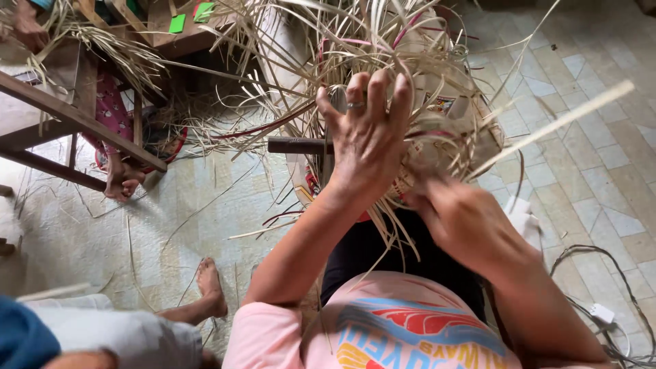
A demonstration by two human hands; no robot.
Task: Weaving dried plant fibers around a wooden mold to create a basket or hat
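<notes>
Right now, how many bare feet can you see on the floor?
2. One bare foot is at lower left, beside the person's left arm. Another is under the wooden bench at left. Others may be hidden.

Half-woven basket [437, 147] of pale straw strips (loose ends splaying outward), on lap.

Premises: an informal home weaving workshop. Evidence: pale patterned tiled floor [581, 157] littered with loose dry straw-coloured palm strips [205, 130]; rough brown wooden frame [75, 119]; barefoot people seated at floor level; white power cable [601, 314] lying on the tiles.
</notes>
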